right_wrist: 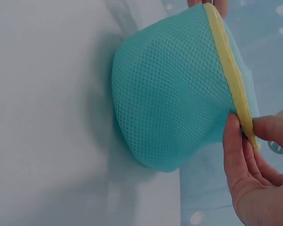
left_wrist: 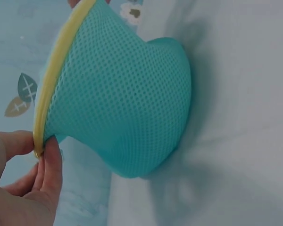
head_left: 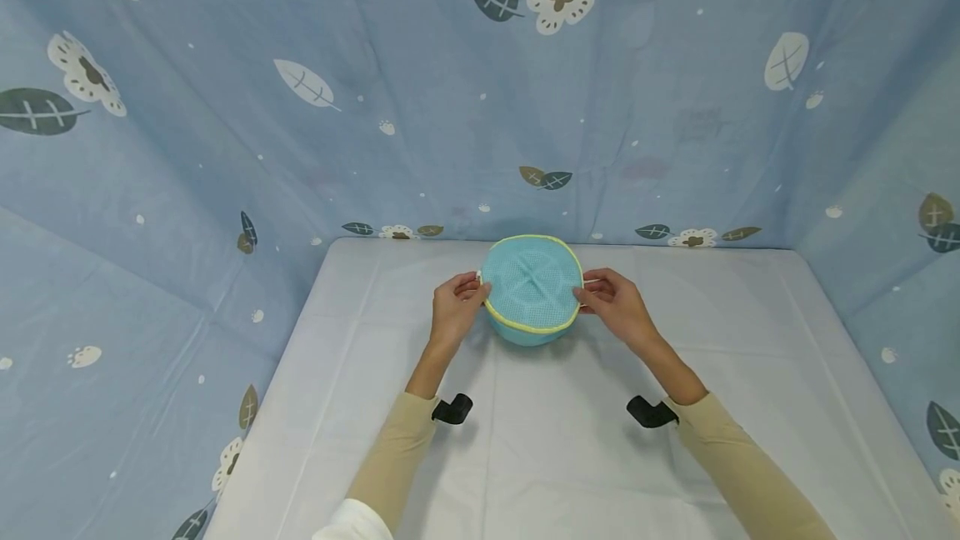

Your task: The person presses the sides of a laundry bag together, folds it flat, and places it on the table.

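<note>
A round teal mesh bag [head_left: 532,290] with a yellow rim stands on the white table [head_left: 555,457], toward its far side. My left hand [head_left: 456,307] pinches the yellow rim [left_wrist: 42,127] on the bag's left side, thumb and fingers on either side of the edge. My right hand [head_left: 611,300] pinches the rim [right_wrist: 243,117] on the right side the same way. The wrist views show the mesh body [left_wrist: 127,99] bulging down from the stretched rim, its bottom [right_wrist: 155,108] against the table.
Blue cloth with leaf and flower prints [head_left: 420,90] hangs behind and on both sides of the table. Black wrist mounts [head_left: 452,409] [head_left: 648,412] sit under both beige sleeves. White table surface stretches in front of the bag.
</note>
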The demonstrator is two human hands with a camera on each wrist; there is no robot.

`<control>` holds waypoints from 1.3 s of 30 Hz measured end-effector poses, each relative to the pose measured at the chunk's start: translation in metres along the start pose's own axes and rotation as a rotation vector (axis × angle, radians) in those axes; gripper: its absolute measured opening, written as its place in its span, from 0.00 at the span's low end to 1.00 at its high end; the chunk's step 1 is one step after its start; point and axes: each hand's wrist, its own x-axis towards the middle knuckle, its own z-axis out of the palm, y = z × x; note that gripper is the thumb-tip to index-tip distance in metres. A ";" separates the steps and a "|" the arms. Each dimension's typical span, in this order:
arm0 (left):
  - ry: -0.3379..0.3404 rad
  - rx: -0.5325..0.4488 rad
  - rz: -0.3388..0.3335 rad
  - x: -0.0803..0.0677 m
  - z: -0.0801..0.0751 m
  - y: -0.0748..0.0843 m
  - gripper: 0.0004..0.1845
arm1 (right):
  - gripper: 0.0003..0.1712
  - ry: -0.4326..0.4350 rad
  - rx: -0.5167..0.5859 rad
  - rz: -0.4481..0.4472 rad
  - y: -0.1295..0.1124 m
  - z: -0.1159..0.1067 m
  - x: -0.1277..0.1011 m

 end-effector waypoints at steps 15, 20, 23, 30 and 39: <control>-0.020 -0.041 -0.026 -0.019 0.005 0.003 0.20 | 0.26 -0.004 0.031 0.073 -0.003 -0.008 -0.019; -0.030 -0.065 -0.030 -0.027 0.008 0.006 0.21 | 0.26 -0.005 0.041 0.081 -0.002 -0.012 -0.027; -0.038 -0.076 -0.035 -0.033 0.010 0.007 0.21 | 0.26 -0.006 0.040 0.086 -0.001 -0.015 -0.032; -0.050 -0.065 -0.062 -0.046 0.015 0.014 0.20 | 0.26 0.004 0.029 0.109 0.002 -0.021 -0.045; -0.062 -0.102 -0.039 -0.063 0.018 0.006 0.21 | 0.28 -0.002 0.046 0.129 -0.001 -0.027 -0.066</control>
